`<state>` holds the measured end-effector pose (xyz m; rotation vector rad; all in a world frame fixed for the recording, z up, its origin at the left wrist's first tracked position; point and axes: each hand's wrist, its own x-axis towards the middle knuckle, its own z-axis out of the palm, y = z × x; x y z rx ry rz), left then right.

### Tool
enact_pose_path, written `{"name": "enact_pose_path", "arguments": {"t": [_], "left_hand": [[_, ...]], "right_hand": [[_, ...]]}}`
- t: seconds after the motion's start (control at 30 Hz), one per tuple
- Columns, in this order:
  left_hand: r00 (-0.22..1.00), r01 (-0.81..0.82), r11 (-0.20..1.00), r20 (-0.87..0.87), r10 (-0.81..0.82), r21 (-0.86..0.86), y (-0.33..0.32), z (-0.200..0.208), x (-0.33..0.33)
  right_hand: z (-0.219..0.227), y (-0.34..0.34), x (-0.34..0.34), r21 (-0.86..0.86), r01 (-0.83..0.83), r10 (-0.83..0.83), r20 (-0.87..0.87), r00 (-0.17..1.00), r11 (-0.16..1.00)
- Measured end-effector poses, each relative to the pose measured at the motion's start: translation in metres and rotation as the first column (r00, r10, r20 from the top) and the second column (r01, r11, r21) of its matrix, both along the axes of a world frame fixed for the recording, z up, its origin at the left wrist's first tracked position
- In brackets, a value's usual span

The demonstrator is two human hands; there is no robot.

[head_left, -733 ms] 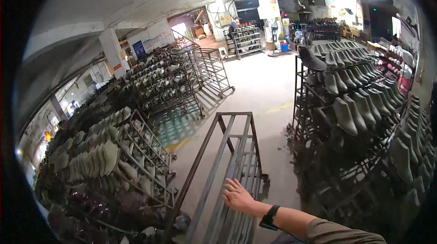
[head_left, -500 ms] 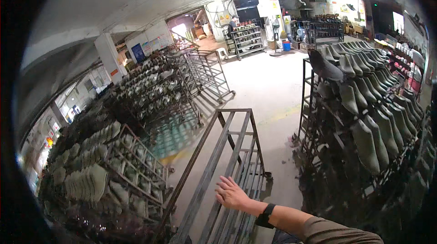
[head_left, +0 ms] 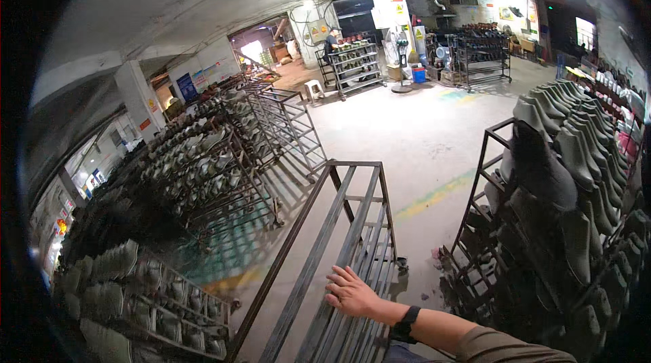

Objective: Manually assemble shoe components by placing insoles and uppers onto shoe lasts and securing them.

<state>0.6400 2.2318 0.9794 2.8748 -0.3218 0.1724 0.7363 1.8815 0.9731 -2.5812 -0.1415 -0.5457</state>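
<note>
My right hand (head_left: pixel 352 293), with a black band on its wrist, lies over the top rails of a bare metal rack (head_left: pixel 339 224). Its fingers are stretched out and slightly apart across the bars, and its thumb is hard to make out. The long, narrow rack has slanting rails and a caster at its far right foot. No shoes or lasts sit on the part of it in view. My left hand is out of the picture.
At right, close to my rack, stands another rack loaded with grey shoe lasts (head_left: pixel 576 149). Loaded racks (head_left: pixel 196 166) crowd the left side. Farther ahead are a shoe rack (head_left: pixel 356 68) beside a person, a white stool (head_left: pixel 314 90) and a blue box (head_left: pixel 419 75).
The bare rack and my right hand keep their place in view while the surroundings shift. The loaded rack at right appears nearer, and the near-left lasts slide toward the lower left.
</note>
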Motion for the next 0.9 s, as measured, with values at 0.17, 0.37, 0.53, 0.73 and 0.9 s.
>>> {"name": "enact_pose_path", "arguments": {"t": [0.17,0.37,0.53,0.73,0.9], "left_hand": [[0.995,0.071,0.996,0.074,-0.067,-0.050,-0.141,0.024,0.122],[0.991,0.132,0.989,0.011,-0.131,-0.063,-0.295,0.011,0.269],[0.989,0.117,0.989,-0.079,-0.124,-0.089,-0.433,0.020,0.364],[0.995,0.100,0.994,-0.003,-0.100,-0.047,-0.588,0.025,0.472],[0.987,0.013,0.999,-0.162,-0.005,0.051,-0.710,0.042,0.549]], "right_hand": [[0.005,-0.134,0.116,-0.065,0.050,-0.052,-0.032,0.998,0.997],[0.006,-0.293,0.246,-0.029,0.151,-0.151,-0.030,0.988,0.988],[0.009,-0.418,0.339,-0.011,0.244,-0.244,-0.031,0.969,0.970],[0.020,-0.571,0.445,0.021,0.208,-0.207,-0.036,0.978,0.978],[0.030,-0.696,0.528,-0.081,0.142,-0.154,-0.176,0.972,0.987]]}}
